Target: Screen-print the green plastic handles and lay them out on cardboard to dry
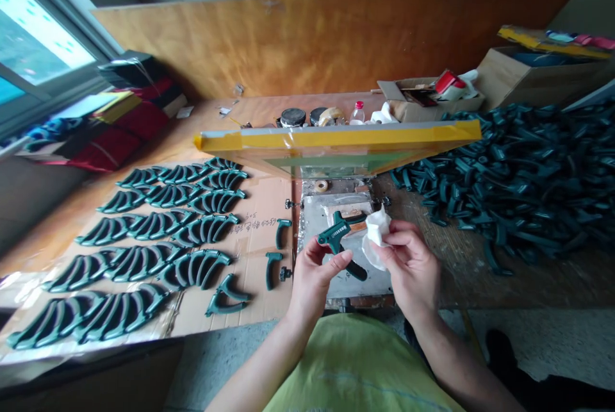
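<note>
My left hand (314,274) is closed on a dark green curved plastic handle (336,232), held over a grey metal plate (317,220) at the table's front edge. My right hand (410,261) pinches a crumpled white cloth (377,236) right beside the handle's upper end. Both hands sit close together above my yellow-green shirt.
Rows of green handles (144,252) lie on cardboard to the left, with a few loose ones (273,264) nearer the plate. A big heap of dark handles (523,168) fills the right. A yellow-edged frame (336,140) is raised above the plate. Jars, a bottle and boxes stand behind.
</note>
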Demonstrator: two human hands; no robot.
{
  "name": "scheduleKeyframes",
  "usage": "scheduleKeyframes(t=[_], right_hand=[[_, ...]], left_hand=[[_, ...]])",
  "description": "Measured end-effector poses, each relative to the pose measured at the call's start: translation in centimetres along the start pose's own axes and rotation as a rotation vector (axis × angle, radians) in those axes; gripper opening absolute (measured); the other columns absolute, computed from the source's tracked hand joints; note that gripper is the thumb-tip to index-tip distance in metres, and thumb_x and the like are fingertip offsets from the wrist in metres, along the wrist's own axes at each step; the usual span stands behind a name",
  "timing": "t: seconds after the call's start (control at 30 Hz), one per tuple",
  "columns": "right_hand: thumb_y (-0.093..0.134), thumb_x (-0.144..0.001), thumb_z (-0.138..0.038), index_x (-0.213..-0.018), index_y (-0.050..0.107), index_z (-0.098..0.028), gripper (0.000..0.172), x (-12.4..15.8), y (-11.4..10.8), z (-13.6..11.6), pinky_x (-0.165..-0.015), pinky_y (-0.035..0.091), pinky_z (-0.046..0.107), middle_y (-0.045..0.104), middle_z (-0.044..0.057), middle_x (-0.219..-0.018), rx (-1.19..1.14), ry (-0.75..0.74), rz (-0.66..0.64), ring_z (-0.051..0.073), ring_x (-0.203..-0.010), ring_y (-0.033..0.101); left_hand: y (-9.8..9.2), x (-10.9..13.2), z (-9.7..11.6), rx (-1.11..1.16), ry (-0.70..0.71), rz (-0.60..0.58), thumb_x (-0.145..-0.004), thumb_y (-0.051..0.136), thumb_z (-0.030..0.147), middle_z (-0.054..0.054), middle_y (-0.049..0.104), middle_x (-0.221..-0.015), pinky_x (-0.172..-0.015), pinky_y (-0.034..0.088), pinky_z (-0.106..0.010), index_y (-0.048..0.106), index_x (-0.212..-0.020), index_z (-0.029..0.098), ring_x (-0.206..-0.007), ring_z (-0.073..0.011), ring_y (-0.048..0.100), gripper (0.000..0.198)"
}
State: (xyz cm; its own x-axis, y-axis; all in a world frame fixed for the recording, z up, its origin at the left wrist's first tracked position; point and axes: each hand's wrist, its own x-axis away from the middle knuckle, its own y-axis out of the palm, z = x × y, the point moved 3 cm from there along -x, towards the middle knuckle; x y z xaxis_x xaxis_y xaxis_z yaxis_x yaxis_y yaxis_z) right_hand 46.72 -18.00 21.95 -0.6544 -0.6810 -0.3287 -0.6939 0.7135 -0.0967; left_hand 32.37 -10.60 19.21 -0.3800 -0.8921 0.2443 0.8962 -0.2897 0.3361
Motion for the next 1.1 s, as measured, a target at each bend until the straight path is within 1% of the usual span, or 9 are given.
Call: scheduleKeyframes(t=[0.13, 0.3, 0.53, 0.67, 0.8, 0.9, 0.97, 1.03, 1.1], right_hand=[[0.067, -0.081, -0.022, -0.075, 0.064, -0.024, 0.007, 0.0, 2.0, -1.2, -0.088, 0.049, 0.036, 0.063, 0.004, -0.107, 0.087, -0.098, -0.029, 0.021, -0.105, 0.06], [0.072, -0.077, -0.025, -0.072, 0.063, -0.023, 0.011, 0.2, 3.2, -0.5, -0.088, 0.05, 0.035, 0.066, 0.004, -0.107, 0.071, -0.005, -0.024, 0.021, -0.105, 0.061], [0.071, -0.077, -0.037, -0.071, 0.057, -0.021, 0.022, 0.0, 3.2, 0.7, -0.064, 0.05, 0.027, 0.067, 0.001, -0.079, -0.106, 0.207, 0.047, 0.015, -0.069, 0.061], [0.071, -0.076, -0.042, -0.067, 0.054, -0.02, 0.029, -1.5, 3.2, 2.0, -0.058, 0.047, 0.025, 0.06, -0.002, -0.063, -0.089, 0.253, 0.044, 0.014, -0.06, 0.056], [0.072, -0.074, -0.044, -0.07, 0.056, -0.019, 0.029, -2.6, 2.3, 3.4, -0.059, 0.047, 0.027, 0.06, -0.002, -0.064, -0.039, 0.282, 0.052, 0.014, -0.06, 0.055], [0.071, -0.077, -0.04, -0.072, 0.057, -0.02, 0.024, -2.0, 2.1, 2.5, -0.065, 0.05, 0.03, 0.066, 0.001, -0.078, -0.029, 0.212, 0.041, 0.016, -0.07, 0.061], [0.069, -0.078, -0.032, -0.073, 0.058, -0.021, 0.017, -1.5, 2.4, 1.3, -0.072, 0.051, 0.031, 0.066, 0.003, -0.09, 0.029, 0.076, -0.02, 0.018, -0.082, 0.063], [0.067, -0.079, -0.026, -0.072, 0.059, -0.022, 0.011, -1.4, 2.8, 0.7, -0.076, 0.05, 0.031, 0.064, 0.003, -0.092, 0.123, -0.064, -0.065, 0.019, -0.089, 0.062], [0.066, -0.079, -0.024, -0.072, 0.058, -0.022, 0.011, -1.9, 2.9, 1.1, -0.076, 0.049, 0.031, 0.061, 0.002, -0.088, 0.201, -0.122, -0.063, 0.018, -0.087, 0.061]], left_hand=[[1.1, 0.1, -0.8, -0.095, 0.08, -0.01, -0.062, 0.085, 0.027, -0.001, 0.067, -0.081, -0.071, 0.051, -0.023, 0.065, -0.081, 0.016, -0.077, -0.0135, 0.059, 0.029], [1.9, 0.4, -1.1, -0.142, 0.143, 0.043, -0.064, 0.082, 0.026, 0.001, 0.06, -0.076, -0.065, 0.051, -0.022, 0.057, -0.076, 0.017, -0.071, -0.0118, 0.056, 0.029], [2.5, 0.9, -1.6, -0.172, 0.187, 0.056, -0.064, 0.082, 0.034, 0.003, 0.052, -0.069, -0.054, 0.046, -0.019, 0.053, -0.073, 0.018, -0.063, -0.0097, 0.05, 0.035], [2.1, 0.5, -1.8, -0.189, 0.145, 0.077, -0.061, 0.085, 0.032, 0.004, 0.054, -0.068, -0.052, 0.042, -0.018, 0.054, -0.071, 0.018, -0.061, -0.0092, 0.048, 0.035], [1.5, 0.2, -1.9, -0.14, 0.067, 0.041, -0.06, 0.086, 0.032, 0.004, 0.058, -0.07, -0.057, 0.043, -0.019, 0.059, -0.076, 0.018, -0.063, -0.0093, 0.051, 0.034], [1.3, 0.2, -2.1, -0.091, 0.027, 0.016, -0.061, 0.085, 0.033, 0.005, 0.057, -0.069, -0.057, 0.043, -0.02, 0.06, -0.077, 0.018, -0.062, -0.0091, 0.05, 0.033], [1.3, 0.2, -2.1, -0.086, 0.026, 0.005, -0.062, 0.085, 0.033, 0.004, 0.058, -0.07, -0.06, 0.044, -0.021, 0.062, -0.079, 0.018, -0.065, -0.0098, 0.051, 0.033], [1.2, 0.3, -2.1, -0.102, 0.034, -0.004, -0.063, 0.084, 0.033, 0.003, 0.06, -0.072, -0.063, 0.045, -0.022, 0.062, -0.081, 0.018, -0.067, -0.0107, 0.053, 0.032], [1.0, 0.4, -2.2, -0.124, 0.033, -0.004, -0.063, 0.084, 0.033, 0.003, 0.06, -0.071, -0.062, 0.044, -0.022, 0.062, -0.081, 0.018, -0.066, -0.0106, 0.053, 0.032]])
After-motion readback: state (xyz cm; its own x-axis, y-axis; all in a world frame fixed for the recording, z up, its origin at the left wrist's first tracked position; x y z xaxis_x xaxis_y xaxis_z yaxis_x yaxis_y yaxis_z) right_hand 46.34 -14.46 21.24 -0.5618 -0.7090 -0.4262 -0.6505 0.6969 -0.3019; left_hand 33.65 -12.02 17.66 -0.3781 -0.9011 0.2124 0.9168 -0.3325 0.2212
